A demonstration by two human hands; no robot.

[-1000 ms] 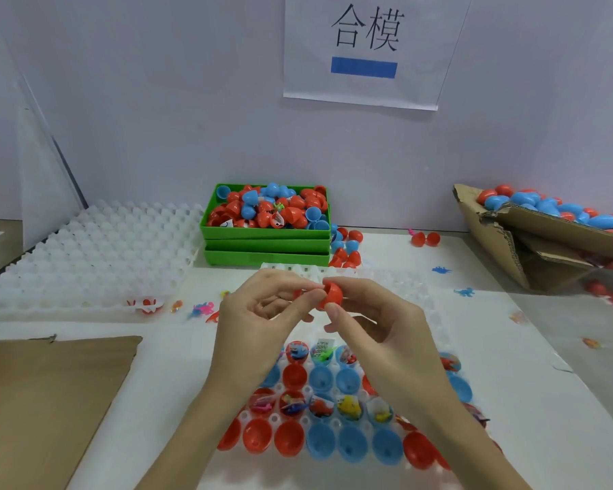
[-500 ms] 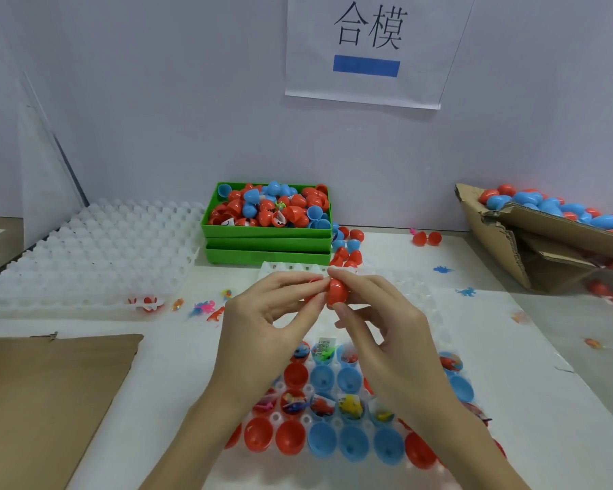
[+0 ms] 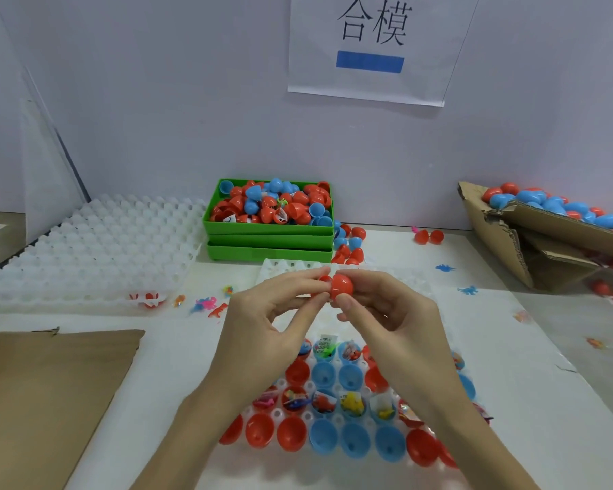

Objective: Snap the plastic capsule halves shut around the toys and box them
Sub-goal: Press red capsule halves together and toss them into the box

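My left hand point(image 3: 269, 313) and right hand point(image 3: 386, 313) pinch a red capsule point(image 3: 341, 287); beyond them, green box point(image 3: 269, 229) heaped with capsule halves.

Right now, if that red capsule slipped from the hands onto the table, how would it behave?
The red capsule looks rounded and glossy, so it would probably roll and feel slippery. Pinched by fingers alone, it seems light. Its halves may not be snapped yet, so it could pop apart.

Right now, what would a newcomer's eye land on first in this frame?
Both hands meet mid-frame: the left hand and right hand pinch a red capsule between them. Below them lies a white tray of red and blue halves; behind stands a green bin heaped with capsules.
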